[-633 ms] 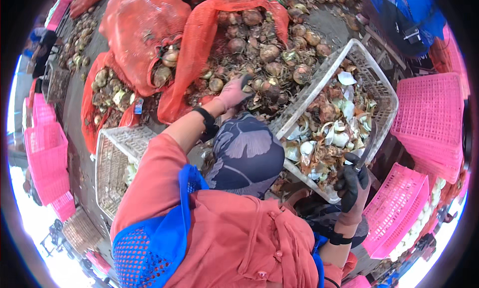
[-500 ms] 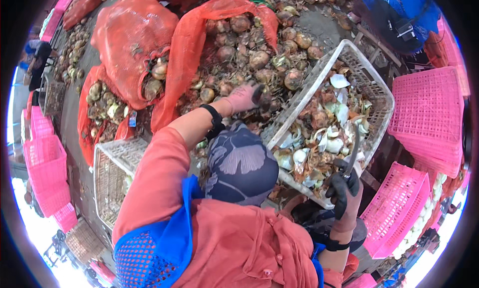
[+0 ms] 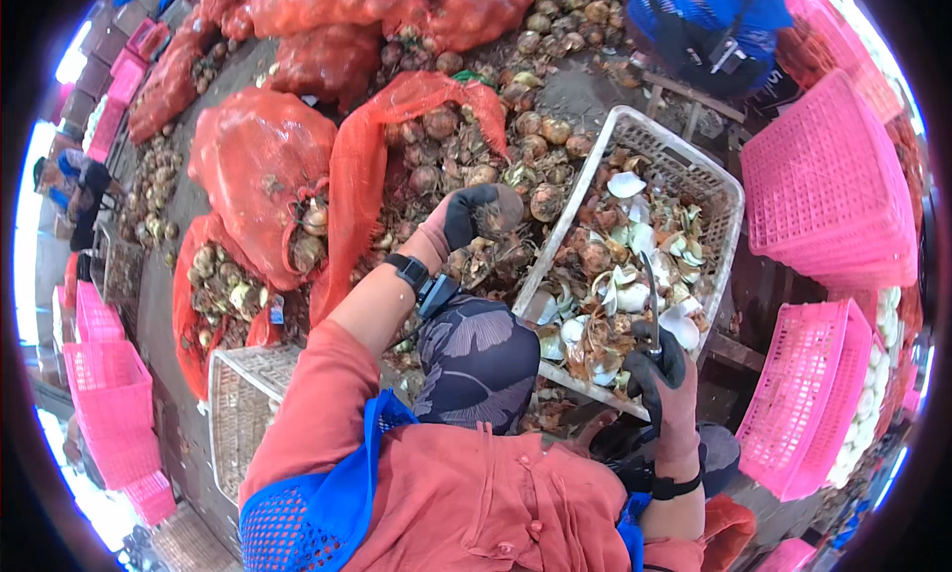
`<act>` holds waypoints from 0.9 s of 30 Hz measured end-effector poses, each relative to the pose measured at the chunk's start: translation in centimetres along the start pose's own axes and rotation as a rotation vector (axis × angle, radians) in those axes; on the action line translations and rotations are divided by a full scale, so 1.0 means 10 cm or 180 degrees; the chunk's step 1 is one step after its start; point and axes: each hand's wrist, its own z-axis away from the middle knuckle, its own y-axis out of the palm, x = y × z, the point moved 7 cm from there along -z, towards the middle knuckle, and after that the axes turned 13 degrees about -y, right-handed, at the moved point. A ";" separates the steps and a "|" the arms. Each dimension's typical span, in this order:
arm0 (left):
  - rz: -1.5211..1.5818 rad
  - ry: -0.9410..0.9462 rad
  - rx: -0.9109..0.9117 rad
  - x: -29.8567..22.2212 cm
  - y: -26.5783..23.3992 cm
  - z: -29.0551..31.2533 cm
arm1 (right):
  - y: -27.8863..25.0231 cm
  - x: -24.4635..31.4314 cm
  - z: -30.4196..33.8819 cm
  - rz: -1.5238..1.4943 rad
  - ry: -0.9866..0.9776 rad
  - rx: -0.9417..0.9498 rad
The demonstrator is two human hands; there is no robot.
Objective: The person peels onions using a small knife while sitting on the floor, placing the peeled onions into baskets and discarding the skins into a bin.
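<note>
Two gloved hands are busy in the head view, the only view we have. The left hand [image 3: 458,220] has its black fingers curled around one brown onion [image 3: 508,207], which is over the onion pile [image 3: 481,175] and a bit left of the near white crate [image 3: 674,161]. The right hand [image 3: 662,379] grips one curved knife [image 3: 654,299], and its blade points up over the near edge of that crate. The blade and the onion are well apart, so I think no cut is being made on it right now. The work looks like it is in the middle. Some is done: lots of peel [image 3: 625,265] and pale bits lie in the crate, far too mixed up to count. Much is left: the pile has dozens of brown onions with their skins on, and they overlap, so I cannot count them all. One red net bag [image 3: 357,175] lies open around the pile. One big full red bag [image 3: 263,175] sits just left of it, and one smaller bag [image 3: 188,304] with onions showing lies below that. More red bags lie at the top, but they run together. I count two white crates close by: the one with peel, and one more [image 3: 238,403] by the left arm, whose inside I cannot see well. Two stacks of pink baskets [image 3: 828,185] stand on the right, and how many are in each is hard to tell.
</note>
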 end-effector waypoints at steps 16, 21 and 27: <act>-0.0883 0.0519 0.1741 0.56 2.98 0.49 | -0.46 0.55 0.59 -0.1564 -0.1350 -0.0614; -0.0025 -0.0305 0.2163 1.06 3.17 0.35 | -0.63 0.31 0.63 -0.1389 -0.1570 -0.0787; -0.0273 -0.0016 0.1530 1.05 2.81 0.21 | -0.64 0.34 0.74 0.0041 -0.1962 -0.1022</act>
